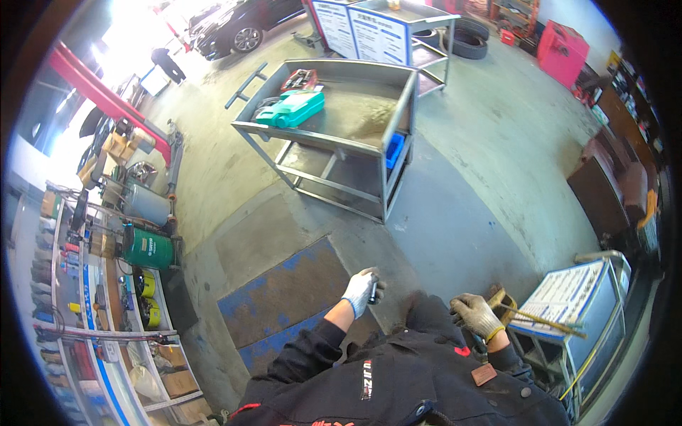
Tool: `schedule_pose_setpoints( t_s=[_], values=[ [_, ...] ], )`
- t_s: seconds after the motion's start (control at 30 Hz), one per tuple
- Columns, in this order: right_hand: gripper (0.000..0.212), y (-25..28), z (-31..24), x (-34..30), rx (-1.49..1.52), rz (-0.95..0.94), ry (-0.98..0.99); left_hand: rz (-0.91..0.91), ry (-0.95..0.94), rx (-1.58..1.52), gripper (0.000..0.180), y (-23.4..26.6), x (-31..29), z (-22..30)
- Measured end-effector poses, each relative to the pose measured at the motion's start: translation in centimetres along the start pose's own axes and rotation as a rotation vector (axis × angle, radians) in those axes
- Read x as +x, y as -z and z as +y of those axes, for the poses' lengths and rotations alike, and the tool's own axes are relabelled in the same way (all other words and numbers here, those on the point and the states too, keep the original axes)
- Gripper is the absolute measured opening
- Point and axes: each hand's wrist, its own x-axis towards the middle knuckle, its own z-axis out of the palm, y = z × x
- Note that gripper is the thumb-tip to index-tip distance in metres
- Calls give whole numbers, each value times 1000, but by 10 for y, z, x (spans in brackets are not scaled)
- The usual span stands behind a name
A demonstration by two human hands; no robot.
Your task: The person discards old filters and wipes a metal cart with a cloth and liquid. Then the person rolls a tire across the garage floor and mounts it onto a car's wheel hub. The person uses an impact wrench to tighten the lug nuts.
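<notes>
Gripping a small dark, shiny object (373, 292), the gloved left hand (360, 290) holds it ahead of the jacket (419, 380), its long axis running nearly up-and-down in view; which end leads is unclear. The gloved right hand (477, 316) is loosely curled, its contents impossible to tell.

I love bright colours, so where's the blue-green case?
In the head view, a bit left of the upper middle, the blue-green case lies on the metal cart, toward its left end, beside a smaller red thing.
</notes>
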Motion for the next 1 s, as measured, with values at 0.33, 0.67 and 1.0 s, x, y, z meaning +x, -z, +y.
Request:
schedule_pose_setpoints(
  t_s=[0.33, 0.67, 1.0],
  values=[
    [39, -5, -195, 349, 92, -84, 20, 301, -260, 11, 41, 152, 67, 236],
    [38, -38, -421, 558, -33, -60, 247, 458, -726, 205, 69, 252, 220, 578],
    [32, -85, -487, 654, 263, 315, -203, 365, -907, 949, 47, 219, 493, 829]
  ],
)
